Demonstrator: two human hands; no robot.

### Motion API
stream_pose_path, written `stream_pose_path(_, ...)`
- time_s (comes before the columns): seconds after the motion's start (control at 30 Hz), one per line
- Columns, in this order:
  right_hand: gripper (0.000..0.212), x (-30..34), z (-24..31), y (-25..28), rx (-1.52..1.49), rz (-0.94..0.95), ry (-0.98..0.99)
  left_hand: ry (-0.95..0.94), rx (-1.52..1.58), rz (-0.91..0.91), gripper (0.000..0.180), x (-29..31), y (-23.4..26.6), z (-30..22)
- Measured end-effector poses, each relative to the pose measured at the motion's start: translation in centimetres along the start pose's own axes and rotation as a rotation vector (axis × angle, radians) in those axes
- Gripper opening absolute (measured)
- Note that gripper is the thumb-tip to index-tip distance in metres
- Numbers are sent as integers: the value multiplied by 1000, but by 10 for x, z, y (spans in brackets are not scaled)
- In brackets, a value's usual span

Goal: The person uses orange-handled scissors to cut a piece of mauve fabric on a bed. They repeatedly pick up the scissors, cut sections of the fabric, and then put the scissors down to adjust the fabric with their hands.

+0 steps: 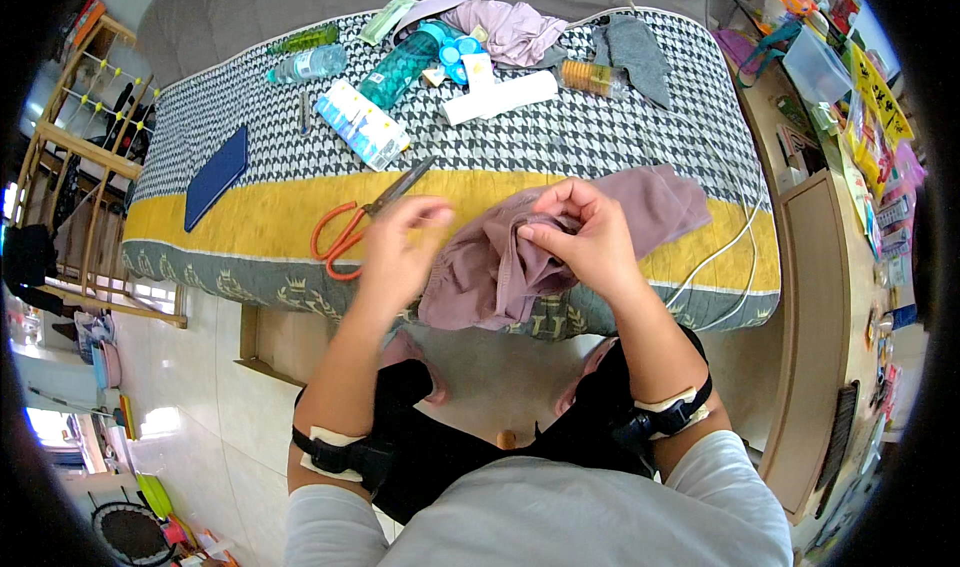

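Observation:
A mauve garment [500,277] of thin cloth lies bunched on the near part of the bed, with one end spread out to the right. My right hand [590,237] pinches a gathered edge of it between thumb and fingertips. To the left of the cloth, my left hand [400,252] is raised with its fingers curled and blurred. Whether anything small is between them I cannot make out. Just behind that hand lie scissors [338,237] with orange handles, their dark blades pointing to the far right.
A dark blue flat case [216,179] rests at the left. Farther back are a blue and white packet [362,125], a white roll [500,99], a clear bottle [308,64], a teal bottle [400,72] and grey cloth [637,57]. A white cable [738,235] trails down the right side.

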State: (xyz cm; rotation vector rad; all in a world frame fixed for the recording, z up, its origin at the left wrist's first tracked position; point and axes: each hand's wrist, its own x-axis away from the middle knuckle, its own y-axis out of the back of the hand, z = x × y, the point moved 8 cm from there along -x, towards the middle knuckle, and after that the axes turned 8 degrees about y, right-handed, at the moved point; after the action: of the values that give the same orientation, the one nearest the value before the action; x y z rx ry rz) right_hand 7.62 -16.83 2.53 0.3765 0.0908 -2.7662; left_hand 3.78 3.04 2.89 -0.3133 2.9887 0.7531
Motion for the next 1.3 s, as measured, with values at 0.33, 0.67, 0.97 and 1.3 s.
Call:
stream_pose_path(0.33,26,3,12,-8,96,58,73,199,575,382,8,7,-69,-19)
stream_pose_path(0.67,27,1,-4,-8,-58,134,-77,166,536,201,7,5,-66,-13)
stream_pose_path(0.97,28,2,-5,-3,-217,39,-176,53,392,197,7,9,-62,-30)
stream_pose_path(1.3,26,2,-1,-8,-47,142,-74,-106,147,70,10,5,-52,-48)
